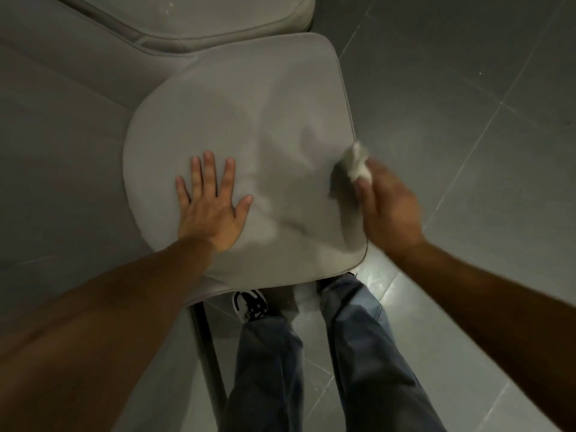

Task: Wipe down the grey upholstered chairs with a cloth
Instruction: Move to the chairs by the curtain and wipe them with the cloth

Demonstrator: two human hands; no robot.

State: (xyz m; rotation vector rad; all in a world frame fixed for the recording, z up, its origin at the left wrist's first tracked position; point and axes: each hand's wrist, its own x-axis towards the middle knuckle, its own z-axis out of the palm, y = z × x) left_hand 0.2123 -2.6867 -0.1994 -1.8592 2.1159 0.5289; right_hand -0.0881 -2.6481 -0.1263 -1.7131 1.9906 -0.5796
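Left hand flat, fingers spread, on grey chair seat mid-frame; right hand, blurred, apparently pinching white cloth at seat's right edge.

The single head-worn, wide-angle camera is looking steeply down from above and close over the chair seat, which is filling the frame's centre. The chair back is lying at the far edge; the person's legs and the tiled floor are occupying the near and right areas.

Bare forearms; blue jeans; black-and-white sneaker.
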